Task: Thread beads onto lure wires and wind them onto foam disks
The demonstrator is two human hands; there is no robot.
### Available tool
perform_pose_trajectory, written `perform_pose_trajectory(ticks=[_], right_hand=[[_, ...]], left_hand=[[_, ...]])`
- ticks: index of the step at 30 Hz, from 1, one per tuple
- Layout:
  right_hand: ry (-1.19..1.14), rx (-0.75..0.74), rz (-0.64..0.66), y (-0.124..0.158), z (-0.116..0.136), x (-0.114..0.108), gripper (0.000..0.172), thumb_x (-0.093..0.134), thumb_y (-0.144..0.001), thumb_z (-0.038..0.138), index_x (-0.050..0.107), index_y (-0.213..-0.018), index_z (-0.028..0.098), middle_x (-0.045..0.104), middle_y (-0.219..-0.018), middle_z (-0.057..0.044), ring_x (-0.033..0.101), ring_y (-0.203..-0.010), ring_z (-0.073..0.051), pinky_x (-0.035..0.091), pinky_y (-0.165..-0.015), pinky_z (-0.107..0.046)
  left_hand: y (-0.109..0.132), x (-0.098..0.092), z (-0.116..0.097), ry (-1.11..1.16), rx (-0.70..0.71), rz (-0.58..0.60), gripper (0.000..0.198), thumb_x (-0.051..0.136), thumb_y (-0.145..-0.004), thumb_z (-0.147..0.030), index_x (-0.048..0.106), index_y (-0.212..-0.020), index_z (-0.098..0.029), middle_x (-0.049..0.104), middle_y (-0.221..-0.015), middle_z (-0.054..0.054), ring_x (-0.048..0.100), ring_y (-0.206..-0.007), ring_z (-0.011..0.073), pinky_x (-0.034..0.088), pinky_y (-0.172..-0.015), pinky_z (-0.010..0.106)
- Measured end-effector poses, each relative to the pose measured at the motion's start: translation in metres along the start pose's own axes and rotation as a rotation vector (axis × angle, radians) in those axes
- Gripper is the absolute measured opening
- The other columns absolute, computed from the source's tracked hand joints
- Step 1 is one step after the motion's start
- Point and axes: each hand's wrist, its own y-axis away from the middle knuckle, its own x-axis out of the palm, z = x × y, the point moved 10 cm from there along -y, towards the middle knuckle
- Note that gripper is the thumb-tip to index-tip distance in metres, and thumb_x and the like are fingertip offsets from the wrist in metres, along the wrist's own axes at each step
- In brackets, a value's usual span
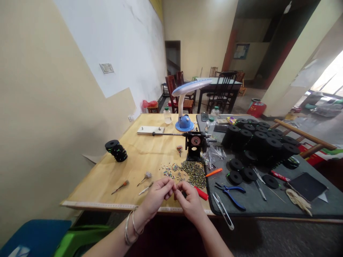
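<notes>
Hands: two; the left hand (160,190) and the right hand (189,200) meet over the table's near edge.
Grip: thumb and finger pinched together on each hand, tips touching; anything between them is too small to make out.
Striped pieces (194,173): too many to count, spread just beyond the right hand's fingers.
Small coloured bits (171,170): many, uncounted, just beyond the left hand's fingers.
Tufted pieces (123,185): three; two left of the grip, one beyond it near the winder.
Winder (194,142): one, black, beyond the grip.
Orange tool (214,172): one, beyond and right of the grip.
Pliers (227,189): one blue-handled pair, right of the grip.
Snips (220,205): one pair, right of the grip, nearer the wearer than the pliers.
Spools (259,139): one stack far left of the grip; several stacks to the right, too overlapped to count.
Bottles (167,117): three, green-capped, far beyond the grip; contents unclear.
Clear bag (210,157): one, beyond and right; pale sticks (221,152) lie in or beside it, cannot tell which.
</notes>
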Motion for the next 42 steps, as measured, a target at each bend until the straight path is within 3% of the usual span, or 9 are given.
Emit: perform_pose_trajectory(ticks=[6,19,27,32,36,42], right_hand=[[-0.016,-0.040,-0.021,0.004,-0.003,0.000,0.012,0.052,-0.088,0.022,0.055,-0.077,0.021,0.062,-0.080,-0.002,0.056,-0.079,-0.019,0.042,-0.073,-0.029],[-0.052,0.007,-0.031,0.016,-0.018,0.001,0.014,0.052,-0.089,0.021,0.055,-0.075,0.020,0.066,-0.083,-0.004,0.060,-0.082,-0.020,0.044,-0.077,-0.030],[0.057,0.012,-0.031,0.016,-0.013,-0.005,0.014,0.056,-0.085,0.021,0.060,-0.073,0.019,0.062,-0.071,-0.001,0.057,-0.072,-0.018,0.042,-0.067,-0.027],[-0.175,0.103,0.065,0.010,-0.010,0.004,0.009,0.056,-0.085,0.026,0.057,-0.080,0.019,0.063,-0.071,-0.001,0.059,-0.068,-0.018,0.045,-0.064,-0.027],[-0.406,0.187,0.151,0.002,-0.010,0.020,0.023,0.060,-0.084,0.040,0.055,-0.091,0.019,0.064,-0.073,-0.001,0.061,-0.067,-0.018,0.047,-0.063,-0.028],[-0.403,0.252,0.188,-0.005,-0.020,0.035,0.033,0.060,-0.082,0.050,0.054,-0.085,0.019,0.055,-0.062,0.003,0.052,-0.053,-0.013,0.042,-0.052,-0.024]], left_hand=[[-0.001,-0.002,0.005,0.170,-0.071,-0.031,0.038,0.074,-0.065,-0.046,0.056,-0.059,-0.014,0.048,-0.052,-0.005,0.035,-0.047,0.0056,0.023,-0.044,0.018],[-0.002,-0.006,0.010,0.259,-0.079,-0.039,0.038,0.075,-0.067,-0.046,0.055,-0.062,-0.014,0.046,-0.051,-0.006,0.035,-0.045,0.0046,0.023,-0.043,0.017],[0.001,-0.009,0.008,0.237,-0.061,-0.067,0.036,0.073,-0.069,-0.045,0.057,-0.065,-0.013,0.048,-0.052,-0.005,0.037,-0.046,0.0046,0.024,-0.044,0.016],[0.003,-0.010,0.003,0.122,-0.004,-0.085,0.035,0.068,-0.074,-0.047,0.063,-0.072,-0.013,0.052,-0.057,-0.004,0.041,-0.048,0.0062,0.029,-0.047,0.018],[0.004,-0.010,0.002,0.037,0.077,-0.087,0.035,0.065,-0.077,-0.047,0.064,-0.071,-0.013,0.050,-0.054,-0.004,0.043,-0.048,0.0086,0.033,-0.048,0.021],[0.010,-0.024,0.008,0.094,0.083,-0.151,0.038,0.065,-0.075,-0.051,0.064,-0.070,-0.013,0.048,-0.053,-0.005,0.040,-0.048,0.0086,0.029,-0.048,0.020]])
